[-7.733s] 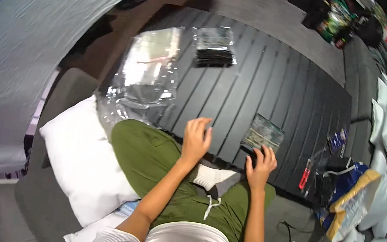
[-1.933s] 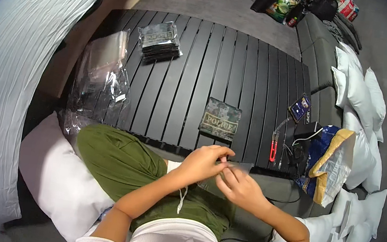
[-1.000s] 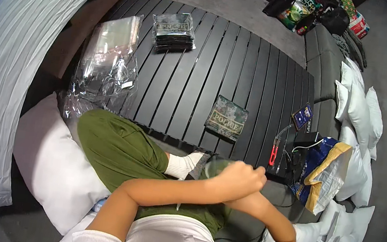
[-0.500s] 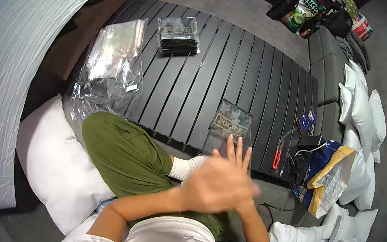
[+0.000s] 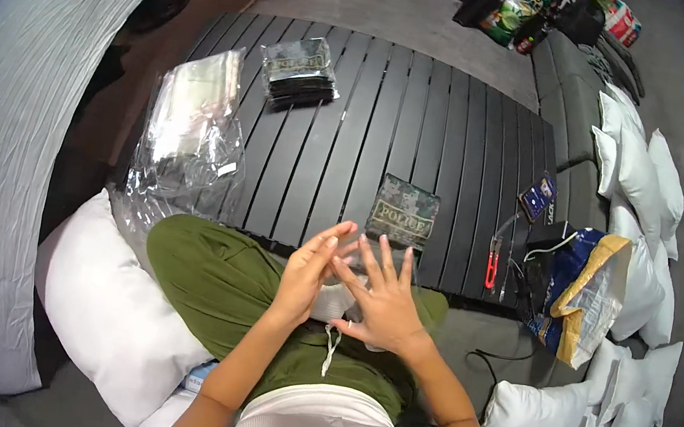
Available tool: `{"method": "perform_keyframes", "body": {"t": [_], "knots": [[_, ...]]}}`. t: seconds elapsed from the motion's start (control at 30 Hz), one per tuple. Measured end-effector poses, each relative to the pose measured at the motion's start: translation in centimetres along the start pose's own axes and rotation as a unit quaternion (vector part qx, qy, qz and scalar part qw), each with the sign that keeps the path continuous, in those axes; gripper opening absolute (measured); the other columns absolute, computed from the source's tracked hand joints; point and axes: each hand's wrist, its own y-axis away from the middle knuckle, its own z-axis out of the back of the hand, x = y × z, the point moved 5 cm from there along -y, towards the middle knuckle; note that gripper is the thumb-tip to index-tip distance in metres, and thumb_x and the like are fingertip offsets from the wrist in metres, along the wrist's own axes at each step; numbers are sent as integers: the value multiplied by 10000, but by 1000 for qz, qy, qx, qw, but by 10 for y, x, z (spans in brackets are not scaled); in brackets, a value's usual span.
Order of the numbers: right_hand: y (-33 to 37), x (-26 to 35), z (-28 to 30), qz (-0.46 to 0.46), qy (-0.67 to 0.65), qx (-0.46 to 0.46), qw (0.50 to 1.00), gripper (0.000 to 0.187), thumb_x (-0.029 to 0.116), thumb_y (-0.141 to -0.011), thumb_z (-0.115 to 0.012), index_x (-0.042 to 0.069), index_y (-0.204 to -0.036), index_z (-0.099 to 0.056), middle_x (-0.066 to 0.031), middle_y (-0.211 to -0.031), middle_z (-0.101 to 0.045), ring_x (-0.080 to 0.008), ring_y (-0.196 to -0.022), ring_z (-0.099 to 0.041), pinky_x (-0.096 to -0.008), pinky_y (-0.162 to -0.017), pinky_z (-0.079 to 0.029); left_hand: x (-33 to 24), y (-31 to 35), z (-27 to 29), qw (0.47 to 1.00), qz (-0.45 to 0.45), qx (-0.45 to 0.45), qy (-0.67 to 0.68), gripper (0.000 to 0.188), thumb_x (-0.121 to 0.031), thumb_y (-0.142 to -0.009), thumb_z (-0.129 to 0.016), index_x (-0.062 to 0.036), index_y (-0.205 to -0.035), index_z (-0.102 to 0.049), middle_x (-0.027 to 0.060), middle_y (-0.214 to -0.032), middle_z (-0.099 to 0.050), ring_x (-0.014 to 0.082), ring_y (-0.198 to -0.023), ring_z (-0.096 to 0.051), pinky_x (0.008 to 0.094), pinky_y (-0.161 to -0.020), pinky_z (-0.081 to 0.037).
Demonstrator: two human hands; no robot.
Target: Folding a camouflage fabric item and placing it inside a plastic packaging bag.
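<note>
Both of my hands are raised over my lap at the table's near edge. My left hand (image 5: 307,274) has its fingers stretched out and slightly bent, their tips close to my right fingers; I see nothing held in it. Spread wide, my right hand (image 5: 384,302) shows its back and appears to hold nothing. Just beyond the fingertips, a flat camouflage pouch (image 5: 403,212) with a lettered band lies on the slatted table. Clear plastic shows faintly at its near edge, partly hidden behind my right hand.
On the black slatted table (image 5: 353,136) sit a stack of bagged camouflage pouches (image 5: 299,72) and a pile of clear plastic sleeves (image 5: 195,110). To the right are a red cutter (image 5: 491,269), a dark blue card-like item (image 5: 537,197) and a blue-and-yellow bag (image 5: 584,291). White pillows (image 5: 119,305) lie on both sides.
My hands were overlapped and blurred in front of the pouch; now they are apart, side by side, with fingers stretched. The left hand has moved left. The pouch remains on the table.
</note>
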Motion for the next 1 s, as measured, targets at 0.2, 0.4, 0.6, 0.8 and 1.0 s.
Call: {"method": "perform_keyframes", "body": {"t": [0.2, 0.4, 0.6, 0.8, 1.0], "knots": [[0, 5, -7, 14, 3, -8, 1000, 854, 508, -631, -682, 229, -1359, -335, -194, -1443, -135, -437, -1315, -99, -639, -1000, -81, -12, -9, 19, 998, -34, -43, 14, 408, -245, -950, -380, 21, -1259, -405, 149, -1242, -487, 256, -1101, -519, 324, -900, -446], [-18, 1, -21, 23, 6, 10, 1000, 865, 513, -621, -682, 250, -1364, -325, -202, -1443, -136, -455, -1311, -96, -646, -1000, -56, -49, 6, 18, 810, -330, -128, -468, 455, -229, -851, -548, -18, -1242, -450, 126, -1267, -469, 289, -1208, -397, 390, -963, -358], [-57, -17, -72, 87, 137, -114, 980, 666, 528, -794, -461, 312, -1389, -253, -240, -1406, -211, -462, -1302, -134, -676, -979, -41, -8, 22, -24, 672, -265, 194, -664, 593, -161, -690, -623, -89, -1255, -455, 130, -1294, -434, 364, -1245, -318, 469, -1025, -242], [-70, -37, -112, 64, 130, -43, 988, 653, 515, -825, -425, 319, -1404, -193, -193, -1425, -206, -436, -1315, -124, -650, -1002, -30, 24, 10, 4, 637, -280, 177, -696, 588, -29, -673, -580, -133, -1243, -480, 121, -1296, -437, 305, -1210, -389, 454, -1025, -268], [-66, -34, -113, 43, 90, 80, 992, 688, 495, -798, -474, 253, -1399, -240, -159, -1447, -177, -351, -1347, -89, -589, -1041, -10, 18, 9, 27, 747, -338, 150, -553, 301, 52, -643, -590, -48, -926, -600, 131, -1211, -518, 314, -1048, -539, 366, -848, -458]]}}
